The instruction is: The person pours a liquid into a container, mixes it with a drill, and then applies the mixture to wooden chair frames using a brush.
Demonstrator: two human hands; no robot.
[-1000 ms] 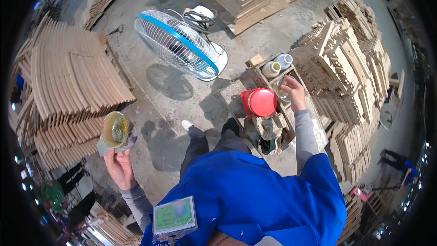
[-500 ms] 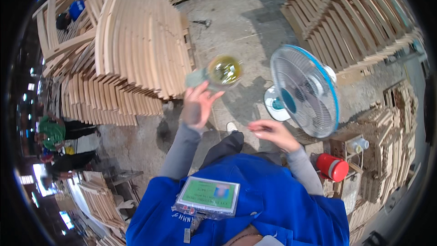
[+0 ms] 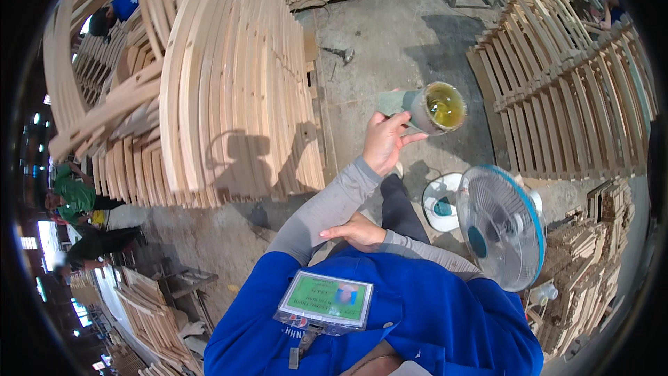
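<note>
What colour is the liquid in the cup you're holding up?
Yellow-green, seen in the head view inside the grey cup in the left hand.

Cup: grey-green wall, clear yellow-green liquid inside, pale rim. Sleeves: plain light grey. Vest: solid bright blue; badge on it green with a small blue-and-tan patch, clear holder. Fan: white base, pale grey grille with a light-blue ring and teal hub. Curved wooden slats: pale tan, faint grain streaks. Floor: mottled grey concrete. Trousers: dark grey.
</note>
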